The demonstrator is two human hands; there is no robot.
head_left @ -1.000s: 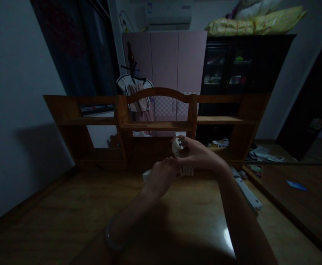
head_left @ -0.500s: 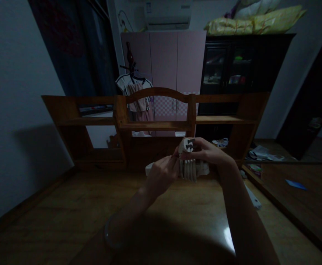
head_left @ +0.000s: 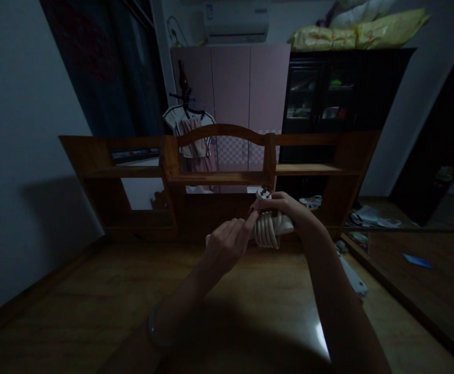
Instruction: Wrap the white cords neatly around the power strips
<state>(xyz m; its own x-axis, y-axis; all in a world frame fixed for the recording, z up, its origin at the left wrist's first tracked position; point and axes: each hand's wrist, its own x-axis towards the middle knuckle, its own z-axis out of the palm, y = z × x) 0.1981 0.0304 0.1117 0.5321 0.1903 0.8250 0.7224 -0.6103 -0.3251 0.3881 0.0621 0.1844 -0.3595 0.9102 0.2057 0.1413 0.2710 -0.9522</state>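
Note:
A white power strip (head_left: 286, 224) is held in the air over the wooden surface, its pale cord (head_left: 266, 230) wound round it in several loops. At the cord's end, the white plug (head_left: 262, 194) points its dark prongs upward. My left hand (head_left: 226, 241) is closed around the left part of the strip, hiding most of that side. My right hand (head_left: 290, 206) is closed on the plug, just above the coils, with its fingertips close to those of my left hand.
A wooden shelf unit (head_left: 219, 178) stands at the back of the wooden surface (head_left: 125, 296). To the right lies a long white object (head_left: 354, 278) near a raised wooden edge (head_left: 402, 301). Beyond are a blue packet (head_left: 417, 260) and white plastic bags (head_left: 375, 217).
The plug has moved slightly up and tilted away, with my right hand turning over it. The coiled strip has tipped and its right end has risen.

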